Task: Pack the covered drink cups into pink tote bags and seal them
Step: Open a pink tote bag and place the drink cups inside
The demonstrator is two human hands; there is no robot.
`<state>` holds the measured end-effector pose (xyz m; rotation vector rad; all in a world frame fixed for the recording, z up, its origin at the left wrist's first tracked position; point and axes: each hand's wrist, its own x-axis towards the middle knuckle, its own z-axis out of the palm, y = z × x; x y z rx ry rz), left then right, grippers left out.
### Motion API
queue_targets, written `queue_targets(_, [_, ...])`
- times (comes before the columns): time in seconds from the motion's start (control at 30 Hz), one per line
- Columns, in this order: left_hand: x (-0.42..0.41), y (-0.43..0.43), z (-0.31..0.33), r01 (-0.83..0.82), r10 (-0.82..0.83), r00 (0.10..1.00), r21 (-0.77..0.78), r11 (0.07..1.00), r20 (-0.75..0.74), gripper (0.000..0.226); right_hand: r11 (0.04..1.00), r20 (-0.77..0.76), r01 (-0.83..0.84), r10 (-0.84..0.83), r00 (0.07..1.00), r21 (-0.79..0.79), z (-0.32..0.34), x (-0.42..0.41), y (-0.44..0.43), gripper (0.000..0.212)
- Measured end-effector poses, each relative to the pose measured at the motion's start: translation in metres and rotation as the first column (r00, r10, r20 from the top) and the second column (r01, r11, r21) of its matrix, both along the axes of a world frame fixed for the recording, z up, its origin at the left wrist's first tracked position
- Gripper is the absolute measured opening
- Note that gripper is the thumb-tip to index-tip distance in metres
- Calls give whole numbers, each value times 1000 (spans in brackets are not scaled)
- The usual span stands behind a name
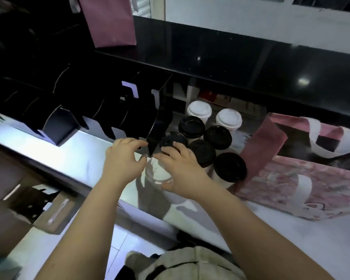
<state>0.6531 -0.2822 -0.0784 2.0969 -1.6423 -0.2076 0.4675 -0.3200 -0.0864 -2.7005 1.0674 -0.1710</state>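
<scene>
Head view:
- Right hand (180,166): half-curled over a clear cup (159,174), fingers on the far rim, thumb on the near rim. It grips the cup.
- Left hand (123,156): fingers curled, tips at the cup's left rim. Can't tell whether it pinches anything.
- The clear cup sits between both sets of fingers, on the steel counter (79,156).
- Five black-lidded cups (229,167) cluster just beyond and right of the right fingers, the nearest right behind the fingertips.
- Two white-lidded cups (199,110) stand behind that cluster.
- Pink tote bag (291,178): well right of the right hand, just beside the cups, mouth open, white handles showing.
- Black lid rack (160,122): its corner hangs just above both hands' fingertips.
- Dark pink bag (109,23): far beyond the left fingers, at the top.
</scene>
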Motion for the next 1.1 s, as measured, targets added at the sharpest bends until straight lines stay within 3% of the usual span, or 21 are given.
queue_targets(0.17, [15, 13, -7, -49, 49, 999, 40, 998, 11, 37, 993, -124, -78, 67, 990, -84, -22, 19, 8, 84])
queue_targets(0.37, [26, 18, -7, -81, 79, 996, 52, 995, 40, 37, 978, -19, -151, 149, 989, -141, -23, 25, 13, 69])
queue_targets(0.5, [31, 15, 2, -95, 94, 995, 13, 995, 38, 38, 977, 121, -207, 199, 973, 57, -1, 22, 12, 72])
queue_targets(0.57, [31, 10, 11, -76, 77, 996, -30, 997, 53, 39, 952, 229, -206, 153, 961, 226, 23, 15, 8, 73])
queue_targets(0.63, [27, 0, 24, -32, 38, 997, -81, 996, 65, 39, 934, 296, -193, 101, 950, 300, 50, 3, -1, 74])
queue_targets(0.8, [-1, -40, 64, 119, -106, 990, -145, 982, 98, 41, 975, 417, -71, -23, 909, 210, 111, -37, -16, 73])
queue_targets(0.93, [-39, -76, 92, 285, -273, 958, -200, 937, 87, 42, 991, 560, 107, -135, 817, 83, 148, -91, -15, 70])
queue_targets(1.1, [-118, -104, 114, 495, -507, 861, -264, 828, 24, 39, 917, 624, 394, -271, 732, -63, 177, -170, -2, 71])
